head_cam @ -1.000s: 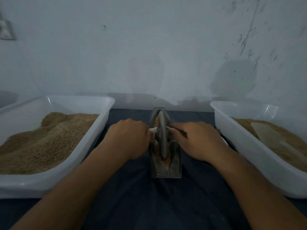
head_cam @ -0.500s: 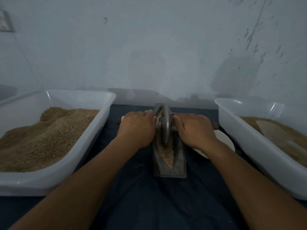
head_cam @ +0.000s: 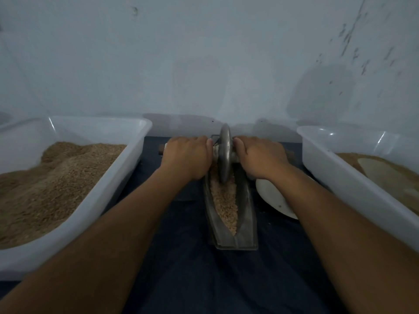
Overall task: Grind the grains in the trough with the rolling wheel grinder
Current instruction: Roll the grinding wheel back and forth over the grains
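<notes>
Steel wheel (head_cam: 225, 155) stands at the trough's (head_cam: 246, 225) far end; our left hand (head_cam: 187, 158) and right hand (head_cam: 260, 156) apparently grip its axle. Overrunning would spill grains (head_cam: 224, 200) onto the surface (head_cam: 192, 279).

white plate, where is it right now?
Head view, right of centre: the white plate lies on the dark cloth between the trough and the right-hand tub, partly hidden under the right forearm.

a: what's in front of you?
b: my two hands, left (head_cam: 187, 158) and right (head_cam: 260, 158), one wheel (head_cam: 225, 152), one trough (head_cam: 233, 214), two tubs, left (head_cam: 95, 200) and right (head_cam: 353, 186), one plate (head_cam: 272, 198).
</notes>
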Tool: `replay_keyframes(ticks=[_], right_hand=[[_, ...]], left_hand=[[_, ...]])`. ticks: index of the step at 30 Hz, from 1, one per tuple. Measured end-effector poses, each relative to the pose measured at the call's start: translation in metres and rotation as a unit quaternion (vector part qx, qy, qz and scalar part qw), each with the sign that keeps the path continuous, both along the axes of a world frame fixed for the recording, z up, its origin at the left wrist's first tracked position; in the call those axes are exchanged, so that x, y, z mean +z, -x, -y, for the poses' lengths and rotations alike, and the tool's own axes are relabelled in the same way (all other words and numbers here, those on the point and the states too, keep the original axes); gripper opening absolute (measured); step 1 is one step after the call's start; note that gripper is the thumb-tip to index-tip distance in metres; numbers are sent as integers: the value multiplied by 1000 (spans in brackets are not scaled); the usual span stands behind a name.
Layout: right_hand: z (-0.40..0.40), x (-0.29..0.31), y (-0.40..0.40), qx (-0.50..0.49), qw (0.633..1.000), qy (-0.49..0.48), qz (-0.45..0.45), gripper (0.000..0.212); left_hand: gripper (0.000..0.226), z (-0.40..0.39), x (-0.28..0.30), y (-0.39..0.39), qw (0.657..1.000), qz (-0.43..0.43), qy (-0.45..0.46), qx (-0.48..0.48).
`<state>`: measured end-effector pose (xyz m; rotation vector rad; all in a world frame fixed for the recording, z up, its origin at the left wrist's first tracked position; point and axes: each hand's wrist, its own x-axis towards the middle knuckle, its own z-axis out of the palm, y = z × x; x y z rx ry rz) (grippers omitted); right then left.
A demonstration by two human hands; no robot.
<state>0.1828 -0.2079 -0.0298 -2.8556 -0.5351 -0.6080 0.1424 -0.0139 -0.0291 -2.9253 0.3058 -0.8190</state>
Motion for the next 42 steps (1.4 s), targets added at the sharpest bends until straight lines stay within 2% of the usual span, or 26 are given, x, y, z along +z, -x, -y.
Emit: replay_keyframes(ticks=[10, 14, 16, 18, 20, 22, 26, 29, 31, 35, 39, 42], right_hand=[[3, 0, 32, 19, 1000, 18, 0, 44], [7, -4, 54, 27, 1000, 11, -6, 50], [10, -4, 67, 27, 1000, 6, -14, 50], [12, 0, 80, 27, 999, 8, -20, 47], [15, 6, 92, 34, 999, 13, -18, 44], [18, 12, 106, 43, 999, 9, -9, 42], [19, 20, 123, 53, 998, 2, 16, 42], [15, 19, 121, 52, 998, 3, 20, 42], [15, 16, 113, 55, 998, -9, 12, 41], [12, 4, 91, 51, 998, -6, 26, 38], [6, -3, 68, 32, 999, -17, 28, 38], [5, -6, 52, 18, 999, -11, 24, 38]], left_hand=[[21, 2, -3, 28, 999, -9, 26, -26], [27, 7, -4, 48, 999, 12, -31, -3], [33, 11, -1, 56, 999, -9, -44, 11], [40, 14, 5, 65, 999, -37, -10, 37], [38, 14, 7, 77, 997, -54, 10, 47], [33, 11, 9, 90, 998, -55, 8, 38], [42, 5, 13, 108, 997, -50, 43, 39], [45, 6, 11, 106, 996, -65, 37, 50], [38, 5, 8, 100, 996, -62, 40, 48], [27, 6, 2, 82, 999, -29, 35, 26], [29, 7, -5, 57, 1000, 12, 4, 16], [18, 6, -7, 40, 999, 23, -28, 13]])
